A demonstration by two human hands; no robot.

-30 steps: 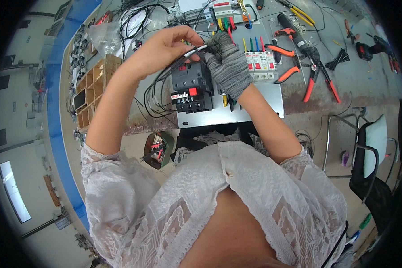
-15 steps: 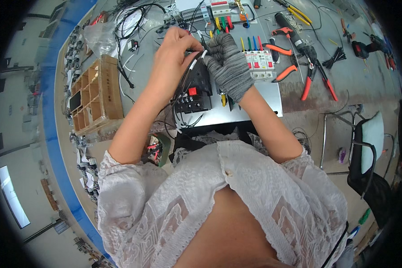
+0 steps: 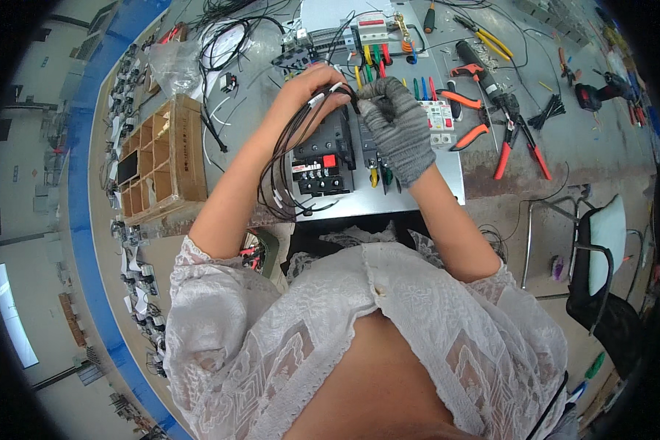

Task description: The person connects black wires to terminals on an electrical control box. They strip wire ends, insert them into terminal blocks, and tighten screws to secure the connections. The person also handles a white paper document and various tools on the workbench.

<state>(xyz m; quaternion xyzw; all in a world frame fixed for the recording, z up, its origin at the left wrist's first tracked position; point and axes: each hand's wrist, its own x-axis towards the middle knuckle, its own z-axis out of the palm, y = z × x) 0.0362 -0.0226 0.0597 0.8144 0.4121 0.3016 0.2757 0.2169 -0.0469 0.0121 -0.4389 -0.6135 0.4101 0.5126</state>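
Observation:
A bundle of thin black wires (image 3: pixel 277 165) with white sleeves near some ends is gripped by my bare left hand (image 3: pixel 308 95). The wires loop down beside a black electrical relay (image 3: pixel 321 174) with a red button, mounted on a silver metal plate (image 3: pixel 425 192). My right hand (image 3: pixel 397 130), in a grey knit glove, has its fingers curled together at the wire ends close to the left fingertips. Just which ends it pinches is partly hidden. Beside the glove is a white circuit breaker (image 3: pixel 438 121) with colored wires rising behind it.
A wooden compartment box (image 3: pixel 170 158) stands at the left. On the right lie orange-handled pliers (image 3: pixel 471 136), a red-handled crimping tool (image 3: pixel 517 128), black cable ties (image 3: pixel 548 111) and a cordless drill (image 3: pixel 601 92). A chair (image 3: pixel 605 253) is beyond the table's front edge.
The wire bundle now spreads out in wide loops left of the relay, with more of the relay showing. Both hands sit slightly lower and further right, still close together.

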